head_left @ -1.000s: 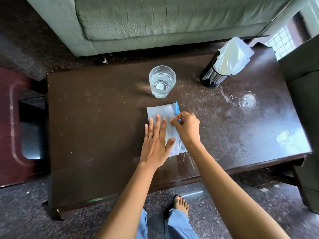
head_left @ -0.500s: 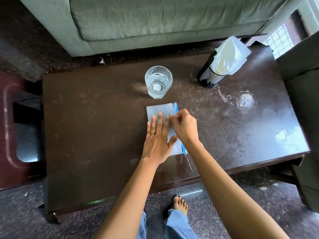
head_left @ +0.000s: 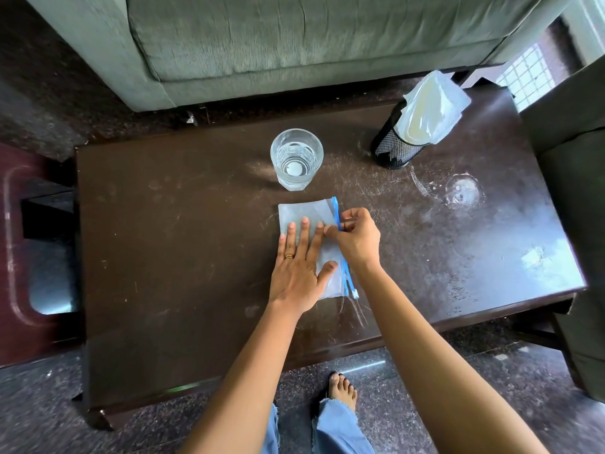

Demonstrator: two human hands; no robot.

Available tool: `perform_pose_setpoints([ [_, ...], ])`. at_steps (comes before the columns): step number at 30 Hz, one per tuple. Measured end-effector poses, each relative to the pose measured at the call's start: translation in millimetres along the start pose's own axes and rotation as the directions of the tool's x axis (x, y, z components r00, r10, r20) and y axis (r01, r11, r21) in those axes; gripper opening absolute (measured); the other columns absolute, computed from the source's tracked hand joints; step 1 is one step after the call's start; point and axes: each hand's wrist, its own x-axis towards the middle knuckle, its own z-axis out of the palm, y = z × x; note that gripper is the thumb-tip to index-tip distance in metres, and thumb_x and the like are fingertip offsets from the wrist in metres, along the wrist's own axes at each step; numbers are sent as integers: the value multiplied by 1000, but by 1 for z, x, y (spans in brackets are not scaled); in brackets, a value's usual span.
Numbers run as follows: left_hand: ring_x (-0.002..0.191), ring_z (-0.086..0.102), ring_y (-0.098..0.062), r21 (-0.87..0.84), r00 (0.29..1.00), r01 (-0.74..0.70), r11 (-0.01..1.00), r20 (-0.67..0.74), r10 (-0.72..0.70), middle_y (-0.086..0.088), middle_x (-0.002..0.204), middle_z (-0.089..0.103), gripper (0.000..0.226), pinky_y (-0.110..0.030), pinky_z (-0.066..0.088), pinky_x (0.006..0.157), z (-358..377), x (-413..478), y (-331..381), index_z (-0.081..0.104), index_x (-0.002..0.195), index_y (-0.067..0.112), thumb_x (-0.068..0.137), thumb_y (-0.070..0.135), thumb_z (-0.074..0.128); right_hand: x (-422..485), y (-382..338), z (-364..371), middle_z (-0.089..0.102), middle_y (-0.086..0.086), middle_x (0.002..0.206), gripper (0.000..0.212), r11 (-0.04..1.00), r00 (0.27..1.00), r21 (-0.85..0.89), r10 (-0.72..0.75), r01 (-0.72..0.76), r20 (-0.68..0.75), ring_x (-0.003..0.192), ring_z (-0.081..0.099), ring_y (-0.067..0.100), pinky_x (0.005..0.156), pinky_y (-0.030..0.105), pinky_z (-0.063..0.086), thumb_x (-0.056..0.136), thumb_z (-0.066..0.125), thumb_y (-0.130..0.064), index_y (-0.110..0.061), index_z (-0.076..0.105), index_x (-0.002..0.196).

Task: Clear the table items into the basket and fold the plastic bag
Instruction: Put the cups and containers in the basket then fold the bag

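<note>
While the straight, slightly spread fingers point(head_left: 305, 232) of the left hand point(head_left: 299, 273) are pressed flat on the plastic bag point(head_left: 299, 212), its blue zip edge point(head_left: 334, 208) is pinched by the right hand point(head_left: 358, 240). The bag is laid on the table point(head_left: 163, 257), near a water glass point(head_left: 296, 158); a mesh basket point(head_left: 393, 150) is seen far right.

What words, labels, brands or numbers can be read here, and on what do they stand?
None can be read. The plastic bag shows only a blue zip strip; the glass, the mesh basket, the pale packet in it and the scratched table carry no visible print.
</note>
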Motion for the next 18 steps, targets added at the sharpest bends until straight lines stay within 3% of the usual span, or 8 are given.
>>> perform_pose_setpoints([
  [3, 146, -11, -29, 38, 1000, 15, 999, -11, -15, -5, 159, -9, 79, -43, -6, 117, 4, 0, 0, -4, 150, 23, 84, 64, -17, -1, 5, 1, 60, -4, 79, 25, 997, 1000, -83, -10, 8, -26, 70, 56, 10, 64, 20, 46, 78, 76, -17, -14, 57, 95],
  [5, 146, -10, -28, 54, 999, 38, 998, -24, -37, -3, 159, -9, 74, -44, -4, 117, 6, 0, 3, 1, 151, 24, 88, 62, -7, -3, 8, 4, 64, 1, 86, 25, 982, 997, -188, -48, 36, -56, 79, 59, 19, 69, 31, 50, 79, 75, -21, -13, 57, 93],
  [8, 146, -7, -32, 73, 997, 65, 995, -49, -61, -7, 160, -1, 72, -46, -1, 117, 8, -1, 6, 8, 152, 23, 89, 58, 4, -8, 9, 7, 63, 6, 95, 24, 945, 989, -319, -108, 71, -99, 89, 56, 26, 70, 34, 43, 82, 72, -25, -11, 55, 93],
  [14, 146, 6, -38, 54, 992, 55, 997, -119, -48, -11, 159, 14, 63, -48, 4, 116, 12, 0, 7, 20, 150, 25, 94, 53, 21, -12, 6, -3, 67, 3, 88, 16, 970, 992, -237, 31, -60, -124, 85, 63, 22, 69, 27, 43, 82, 71, -22, -11, 63, 90],
  [18, 146, 3, -35, 16, 993, 58, 998, -103, -56, -10, 159, 14, 57, -47, 2, 116, 12, 1, 8, 19, 150, 25, 97, 46, 19, -17, 8, 0, 64, 8, 100, 38, 975, 995, -211, 57, -72, -76, 90, 61, 25, 76, 34, 50, 75, 77, -20, -8, 56, 104],
])
